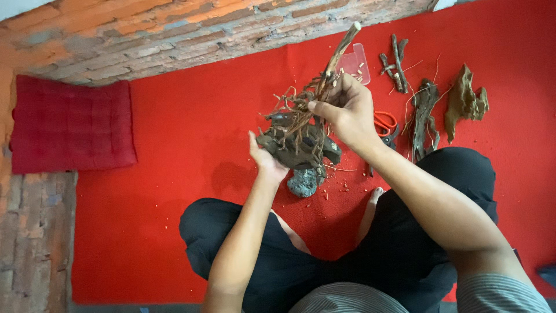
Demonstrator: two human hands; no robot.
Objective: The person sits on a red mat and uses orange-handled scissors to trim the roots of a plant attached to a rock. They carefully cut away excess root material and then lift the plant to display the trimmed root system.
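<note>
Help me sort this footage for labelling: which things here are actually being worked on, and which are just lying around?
In hand:
- rooty driftwood piece, left hand under it, right hand at its roots
- grey rock beneath it

Lying about:
- orange-handled pruners
- loose driftwood pieces
- clear plastic tray
- dark red cushion

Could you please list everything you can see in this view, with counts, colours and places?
driftwood assembly: one, dark brown with thin roots, held up at centre
grey rock: one, on the carpet beneath it
loose driftwood pieces: three, brown, upper right
pruning shears: one, orange handles, behind the right wrist
plastic tray: one, clear, top centre
cushion: one, dark red, left
red carpet: one, floor
brick wall: orange-grey, top
left hand: supports the base
right hand: fingers on the roots
</note>
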